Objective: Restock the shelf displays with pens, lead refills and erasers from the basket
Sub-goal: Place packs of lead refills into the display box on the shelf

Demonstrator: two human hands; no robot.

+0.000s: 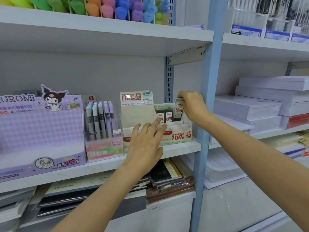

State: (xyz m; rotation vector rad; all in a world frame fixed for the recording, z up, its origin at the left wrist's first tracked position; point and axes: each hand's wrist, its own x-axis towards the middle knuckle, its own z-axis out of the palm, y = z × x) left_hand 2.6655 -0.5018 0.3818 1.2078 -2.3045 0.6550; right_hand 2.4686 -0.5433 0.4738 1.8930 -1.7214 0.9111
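A white and green lead refill display box [178,133] marked 0.7 stands on the middle shelf. Two dark refill cases [164,113] stand upright at its back. My right hand [193,106] pinches the green cap of a third lead refill case [178,111], tilted at the right end of the row. My left hand [146,144] hovers open with fingers spread in front of the box, its fingertips over the front wall. A second display box [136,113] marked 0.5 stands just left and looks hollow. The basket is out of sight.
A clear stand of mechanical pencils [102,121] and a purple Kuromi box [40,129] fill the shelf to the left. A blue upright [207,104] borders the box on the right. Paper reams [260,104] lie beyond it. Notebooks [167,173] sit on the shelf below.
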